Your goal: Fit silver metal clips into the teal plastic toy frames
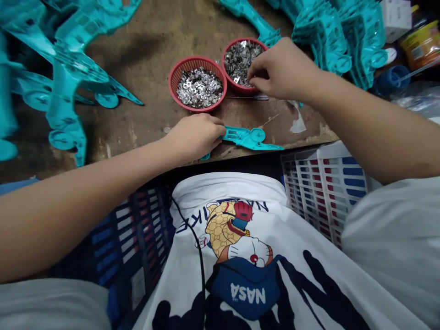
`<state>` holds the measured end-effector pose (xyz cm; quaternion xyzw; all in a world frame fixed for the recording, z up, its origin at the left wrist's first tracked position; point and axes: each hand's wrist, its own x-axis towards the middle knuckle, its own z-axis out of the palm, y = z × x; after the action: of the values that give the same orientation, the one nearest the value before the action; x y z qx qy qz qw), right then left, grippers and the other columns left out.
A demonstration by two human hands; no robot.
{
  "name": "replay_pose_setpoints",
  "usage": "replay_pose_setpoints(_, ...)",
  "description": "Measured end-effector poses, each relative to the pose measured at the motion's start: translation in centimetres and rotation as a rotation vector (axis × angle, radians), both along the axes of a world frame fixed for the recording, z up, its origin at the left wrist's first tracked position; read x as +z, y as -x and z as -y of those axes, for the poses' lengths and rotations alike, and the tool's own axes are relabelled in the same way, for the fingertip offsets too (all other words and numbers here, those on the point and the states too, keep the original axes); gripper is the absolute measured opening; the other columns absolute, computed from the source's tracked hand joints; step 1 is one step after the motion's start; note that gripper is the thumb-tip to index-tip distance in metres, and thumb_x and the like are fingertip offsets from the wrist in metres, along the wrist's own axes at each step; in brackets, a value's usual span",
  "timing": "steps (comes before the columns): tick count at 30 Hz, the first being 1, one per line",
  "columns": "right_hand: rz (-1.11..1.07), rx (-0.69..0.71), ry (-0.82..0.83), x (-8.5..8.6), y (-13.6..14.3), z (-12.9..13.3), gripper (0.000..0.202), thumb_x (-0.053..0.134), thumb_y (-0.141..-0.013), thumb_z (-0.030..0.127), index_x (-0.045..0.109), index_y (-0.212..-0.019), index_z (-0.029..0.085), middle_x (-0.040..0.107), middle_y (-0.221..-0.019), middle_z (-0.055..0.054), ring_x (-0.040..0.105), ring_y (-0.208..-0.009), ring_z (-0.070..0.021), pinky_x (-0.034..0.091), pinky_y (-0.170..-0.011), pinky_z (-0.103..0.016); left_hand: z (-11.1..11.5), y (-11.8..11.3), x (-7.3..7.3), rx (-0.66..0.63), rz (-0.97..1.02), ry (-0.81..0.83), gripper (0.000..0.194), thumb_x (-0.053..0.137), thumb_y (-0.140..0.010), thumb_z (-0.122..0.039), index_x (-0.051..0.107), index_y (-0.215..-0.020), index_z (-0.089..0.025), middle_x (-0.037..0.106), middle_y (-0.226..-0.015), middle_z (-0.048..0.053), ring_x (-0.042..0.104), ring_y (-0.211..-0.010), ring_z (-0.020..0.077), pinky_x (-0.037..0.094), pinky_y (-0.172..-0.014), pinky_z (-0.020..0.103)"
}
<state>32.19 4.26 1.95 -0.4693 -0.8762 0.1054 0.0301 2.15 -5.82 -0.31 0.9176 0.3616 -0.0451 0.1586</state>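
Note:
My left hand is closed around one end of a teal plastic part, which lies along the table's front edge. The part has a round disc and a pointed tip on its right side; its left end is mostly under my fingers. Over the right red basket, my right hand has its fingertips bent together among small silver metal pieces. Whether a piece is between them is hidden. A second red basket on the left holds more small metal clips.
Teal parts are heaped at the left, and stacked teal parts stand at the back right. A white box, a yellow-labelled bottle and a blue cup are at far right. Plastic crates sit below the table edge.

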Motion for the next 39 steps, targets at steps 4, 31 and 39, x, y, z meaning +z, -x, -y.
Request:
replay_pose_setpoints(4,0.445,-0.158,0.116,2.6,1.3,2.7,0.035,0.079,-0.112,0.032,0.098,-0.138,0.018,0.093,-0.142,-0.029,0.085,-0.137,-0.0514,0.071,-0.110,-0.062,-0.2,0.2,0.7,0.044,-0.077,0.023,0.036,0.067,-0.113,-0.021,0.100,-0.127,-0.021,0.093,-0.140,0.017,0.090,-0.131,0.0397,0.071,-0.116,0.049)
replay_pose_setpoints(31,0.469,0.074,0.215,1.6,5.0,7.7,0.047,0.086,-0.108,0.043,0.098,-0.143,0.015,0.094,-0.119,-0.024,0.087,-0.109,-0.0451,0.058,-0.089,-0.046,1.2,0.7,-0.6,0.089,-0.046,-0.080,0.053,0.061,-0.120,-0.029,0.080,-0.168,-0.017,0.083,-0.174,0.019,0.085,-0.155,0.0433,0.072,-0.126,0.055)
replay_pose_setpoints(39,0.498,0.070,0.201,2.7,5.3,8.2,0.044,0.080,-0.109,0.034,0.096,-0.146,0.016,0.094,-0.115,-0.022,0.088,-0.104,-0.0436,0.060,-0.089,-0.047,1.1,0.6,-2.1,0.093,-0.067,-0.068,0.061,0.049,-0.125,-0.029,0.075,-0.177,-0.009,0.072,-0.190,0.027,0.078,-0.170,0.0468,0.070,-0.137,0.064)
